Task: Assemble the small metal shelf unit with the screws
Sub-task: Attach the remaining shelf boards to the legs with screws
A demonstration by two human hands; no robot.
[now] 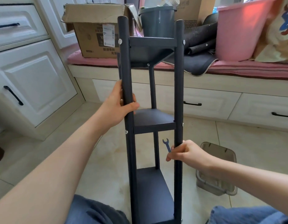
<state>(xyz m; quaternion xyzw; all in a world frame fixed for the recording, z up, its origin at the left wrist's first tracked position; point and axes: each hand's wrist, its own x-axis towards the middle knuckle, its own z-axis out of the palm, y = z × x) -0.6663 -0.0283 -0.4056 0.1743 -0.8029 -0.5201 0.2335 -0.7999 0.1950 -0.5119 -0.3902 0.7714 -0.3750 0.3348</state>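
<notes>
A dark grey metal shelf unit (153, 122) stands upright between my knees, with three shelves and three round posts. Silver screw heads (120, 41) show on the posts at the shelf joints. My left hand (119, 104) is wrapped around the left front post between the top and middle shelves. My right hand (187, 151) grips the right front post below the middle shelf and also holds a small blue flat wrench (166, 145), whose open jaw points up.
A clear plastic lidded container (216, 168) lies on the tile floor at right. Behind is a window bench with a pink cushion (237, 67), a cardboard box (98, 33), a grey bucket (157, 21) and a pink tub (240, 29). White cabinets (31, 81) stand at left.
</notes>
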